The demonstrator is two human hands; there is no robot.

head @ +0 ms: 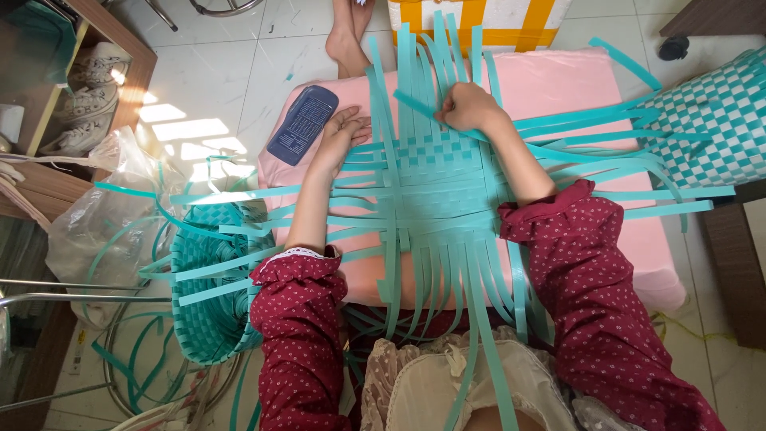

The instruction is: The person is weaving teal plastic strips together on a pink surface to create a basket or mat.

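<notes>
A flat mat of woven teal plastic strips [435, 172] lies on a pink cushion [558, 84], with loose strip ends fanning out on all sides. My left hand [341, 132] rests on the mat's left edge, fingers slightly curled over the strips. At the mat's far edge, my right hand [467, 106] pinches one teal strip [415, 104]. Both arms wear dark red dotted sleeves.
A dark blue flat case [303, 124] lies on the cushion's left corner. A half-woven teal basket [209, 279] sits on the floor at left, and a teal-and-white woven piece [714, 120] at right. Another person's bare feet [349, 36] are beyond the cushion. A shoe shelf [88, 88] stands far left.
</notes>
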